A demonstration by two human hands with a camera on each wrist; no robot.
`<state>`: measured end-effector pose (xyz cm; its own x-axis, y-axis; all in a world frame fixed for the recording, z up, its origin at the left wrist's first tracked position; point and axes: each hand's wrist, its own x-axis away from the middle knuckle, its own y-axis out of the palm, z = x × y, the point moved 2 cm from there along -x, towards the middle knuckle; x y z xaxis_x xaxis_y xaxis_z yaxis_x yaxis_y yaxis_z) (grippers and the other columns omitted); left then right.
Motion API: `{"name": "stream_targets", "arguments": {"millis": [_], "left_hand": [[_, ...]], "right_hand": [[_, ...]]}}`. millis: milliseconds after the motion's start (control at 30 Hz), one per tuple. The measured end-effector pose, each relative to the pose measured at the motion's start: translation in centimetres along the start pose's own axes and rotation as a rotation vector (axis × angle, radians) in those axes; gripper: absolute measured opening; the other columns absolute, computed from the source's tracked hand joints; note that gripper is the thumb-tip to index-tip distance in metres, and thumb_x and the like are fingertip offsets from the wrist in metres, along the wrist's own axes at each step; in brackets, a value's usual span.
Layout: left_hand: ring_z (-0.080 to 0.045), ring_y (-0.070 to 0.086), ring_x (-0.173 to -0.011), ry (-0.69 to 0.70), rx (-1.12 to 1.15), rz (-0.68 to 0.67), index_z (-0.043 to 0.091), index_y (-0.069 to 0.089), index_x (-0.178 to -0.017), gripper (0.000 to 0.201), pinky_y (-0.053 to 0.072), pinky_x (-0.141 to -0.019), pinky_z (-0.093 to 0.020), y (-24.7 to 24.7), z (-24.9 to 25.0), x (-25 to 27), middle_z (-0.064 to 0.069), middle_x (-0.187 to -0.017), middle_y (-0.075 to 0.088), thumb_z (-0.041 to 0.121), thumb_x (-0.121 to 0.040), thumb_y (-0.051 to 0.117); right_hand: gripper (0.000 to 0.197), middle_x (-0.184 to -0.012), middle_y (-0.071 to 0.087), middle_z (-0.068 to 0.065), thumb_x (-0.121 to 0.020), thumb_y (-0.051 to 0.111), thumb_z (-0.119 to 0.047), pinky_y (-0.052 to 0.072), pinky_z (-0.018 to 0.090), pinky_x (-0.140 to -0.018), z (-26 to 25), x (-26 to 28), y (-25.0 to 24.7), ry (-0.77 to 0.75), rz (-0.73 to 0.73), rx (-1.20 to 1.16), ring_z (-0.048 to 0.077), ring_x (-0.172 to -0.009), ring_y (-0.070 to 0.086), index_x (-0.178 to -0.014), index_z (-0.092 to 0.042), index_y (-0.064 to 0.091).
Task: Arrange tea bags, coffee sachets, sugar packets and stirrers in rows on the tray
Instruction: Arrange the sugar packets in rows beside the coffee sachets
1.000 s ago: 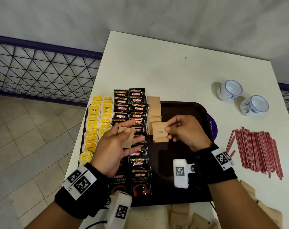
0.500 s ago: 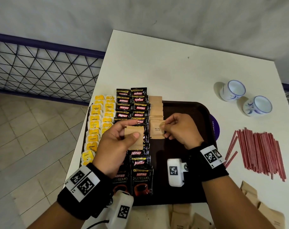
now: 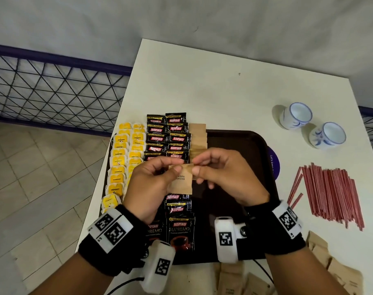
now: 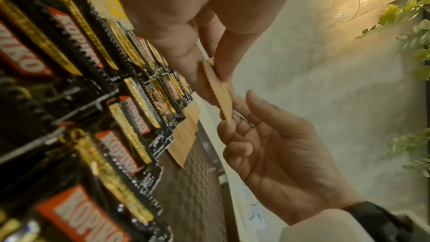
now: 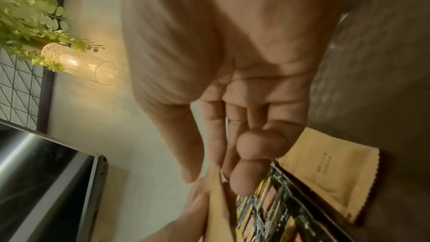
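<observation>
Above the middle of the dark tray, both hands meet on one brown sugar packet: the left hand pinches its left edge between thumb and fingers, and the right hand pinches its top right corner with thumb and forefinger, the other fingers loosely curled. The packet hangs clear of the tray, its print upside down in the head view. Directly beneath it, toward 6 o'clock, lie the nearest black coffee sachets, so the hands and packet hide the middle of the two sachet rows that run toward 12 o'clock. Just beside those rows, on their 3 o'clock side, a short row of laid sugar packets begins at the tray's far edge; the right hand covers its near end. At 9 o'clock two rows of yellow tea bags fill the tray's left side. Off the tray on the white worktop, a bundle of red stirrers lies at 3 o'clock, two white-and-blue cups stand at 2 o'clock, and loose sugar packets are piled at 5 o'clock by the right forearm.
</observation>
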<state>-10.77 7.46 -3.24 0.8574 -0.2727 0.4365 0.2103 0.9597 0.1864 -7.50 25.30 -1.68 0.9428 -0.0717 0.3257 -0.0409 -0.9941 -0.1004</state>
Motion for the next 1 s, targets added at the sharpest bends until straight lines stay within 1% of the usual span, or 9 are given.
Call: {"name": "stream_targets", "arguments": {"millis": [133, 233, 267, 367, 500, 667, 767, 867, 1000], "left_hand": [[-0.023, 0.071, -0.08, -0.004, -0.018, 0.009, 0.022, 0.081, -0.082, 0.023, 0.06, -0.077, -0.043, 0.7, -0.2, -0.1, -0.008, -0.086, 0.077, 0.001, -0.086, 0.072], [-0.028, 0.072, -0.086, -0.009, -0.017, -0.007, 0.019, 0.08, -0.089, 0.019, 0.06, -0.082, -0.049, 1.1, -0.2, 0.1, -0.01, -0.09, 0.077, 0.002, -0.088, 0.07], [-0.028, 0.073, -0.091, -0.013, -0.007, -0.007, 0.016, 0.079, -0.094, 0.019, 0.061, -0.082, -0.048, 1.1, -0.2, 0.2, -0.011, -0.095, 0.077, 0.002, -0.089, 0.069], [-0.022, 0.074, -0.099, -0.031, 0.031, 0.004, 0.01, 0.073, -0.11, 0.022, 0.061, -0.081, -0.037, 0.6, -0.1, 0.5, -0.012, -0.105, 0.075, 0.001, -0.093, 0.064], [-0.024, 0.074, -0.098, -0.037, 0.035, 0.022, 0.009, 0.072, -0.109, 0.021, 0.061, -0.082, -0.036, -0.5, -0.4, 0.8, -0.013, -0.103, 0.075, 0.0, -0.093, 0.063], [-0.026, 0.075, -0.092, -0.011, -0.023, -0.001, 0.009, 0.074, -0.104, 0.02, 0.063, -0.075, -0.033, -0.9, -0.7, 1.9, -0.014, -0.095, 0.076, -0.002, -0.093, 0.061], [-0.025, 0.076, -0.09, 0.002, -0.059, -0.026, 0.011, 0.074, -0.102, 0.02, 0.063, -0.076, -0.036, -1.1, -0.8, 2.8, -0.012, -0.093, 0.076, -0.002, -0.094, 0.061], [-0.023, 0.075, -0.088, 0.007, -0.092, -0.049, 0.01, 0.074, -0.102, 0.021, 0.063, -0.071, -0.031, -1.0, -1.0, 3.6, -0.013, -0.091, 0.076, -0.003, -0.094, 0.06], [-0.02, 0.075, -0.087, 0.025, -0.198, -0.135, 0.015, 0.074, -0.1, 0.023, 0.061, -0.067, -0.028, -0.1, -1.6, 5.1, -0.006, -0.091, 0.076, -0.003, -0.094, 0.061]], "right_hand": [[0.015, -0.077, 0.068, 0.002, -0.082, 0.076, 0.003, 0.046, 0.022, -0.045, 0.5, 0.1, 0.2, 0.009, 0.023, -0.022, 0.022, -0.064, 0.068, -0.092, -0.006, 0.071], [0.009, -0.073, 0.069, 0.006, -0.084, 0.073, 0.003, 0.045, 0.022, -0.045, 0.9, 0.2, -0.3, 0.028, 0.055, -0.036, 0.021, -0.061, 0.066, -0.087, -0.005, 0.072], [0.009, -0.071, 0.069, 0.008, -0.085, 0.072, 0.004, 0.045, 0.022, -0.045, 1.1, 0.1, -0.7, 0.043, 0.072, -0.042, 0.02, -0.06, 0.066, -0.086, -0.005, 0.072], [0.007, -0.07, 0.069, 0.012, -0.086, 0.07, 0.006, 0.045, 0.02, -0.045, 1.7, -0.1, -2.5, 0.108, 0.138, 0.001, 0.017, -0.057, 0.064, -0.087, -0.001, 0.071], [0.003, -0.074, 0.07, 0.022, -0.086, 0.07, 0.005, 0.048, 0.021, -0.047, 3.3, -0.5, -3.6, 0.232, 0.137, 0.123, 0.018, -0.058, 0.064, -0.089, 0.003, 0.07], [0.006, -0.061, 0.064, 0.009, -0.087, 0.069, 0.007, 0.048, 0.019, -0.043, 4.3, -1.7, -2.9, 0.248, 0.152, 0.2, 0.012, -0.048, 0.061, -0.085, 0.002, 0.066], [0.005, -0.064, 0.066, 0.01, -0.086, 0.07, 0.004, 0.049, 0.021, -0.044, 4.4, -2.3, -2.5, 0.243, 0.181, 0.246, 0.013, -0.049, 0.063, -0.084, 0.001, 0.066], [0.009, -0.067, 0.068, 0.009, -0.085, 0.074, -0.003, 0.05, 0.023, -0.045, 4.1, -2.3, -2.4, 0.245, 0.221, 0.276, 0.014, -0.051, 0.064, -0.085, -0.005, 0.066], [0.008, -0.076, 0.069, 0.007, -0.087, 0.075, -0.013, 0.048, 0.023, -0.046, 2.7, 0.7, -4.1, 0.209, 0.344, 0.306, 0.014, -0.057, 0.068, -0.09, -0.012, 0.067]]}}
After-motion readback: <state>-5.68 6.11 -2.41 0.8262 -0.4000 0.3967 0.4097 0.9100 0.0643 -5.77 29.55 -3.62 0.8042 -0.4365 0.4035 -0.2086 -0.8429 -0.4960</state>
